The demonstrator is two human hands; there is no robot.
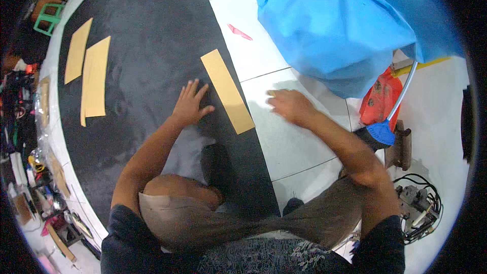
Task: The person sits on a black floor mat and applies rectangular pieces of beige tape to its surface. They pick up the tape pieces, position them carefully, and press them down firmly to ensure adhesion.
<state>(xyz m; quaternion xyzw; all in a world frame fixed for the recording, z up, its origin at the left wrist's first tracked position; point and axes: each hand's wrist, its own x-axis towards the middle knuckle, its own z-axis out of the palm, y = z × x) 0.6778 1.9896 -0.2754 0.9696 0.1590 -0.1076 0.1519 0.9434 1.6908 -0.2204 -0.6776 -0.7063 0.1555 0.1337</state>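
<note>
A large black sheet point(147, 66) covers the floor in front of me and to the left. My left hand point(190, 105) rests on it with fingers spread, holding nothing. Just right of those fingertips lies a tan rectangular strip point(228, 92), slanting along the sheet's right edge. Over the white tiles, right of the strip, hovers my right hand point(293, 107). Its fingers are curled and slightly blurred, and a small yellowish bit shows at the fingertips, too small to name. Farther left on the sheet lie two tan pieces, a shorter one point(78, 52) and a longer one point(96, 77).
A blue cloth or plastic cover point(335, 25) spreads at the far right. By it are a red bag point(376, 99) and a blue brush head point(381, 133) on a pale handle. A red scrap point(239, 32) lies on the tiles. Cables point(431, 200) coil at right; clutter lines the left.
</note>
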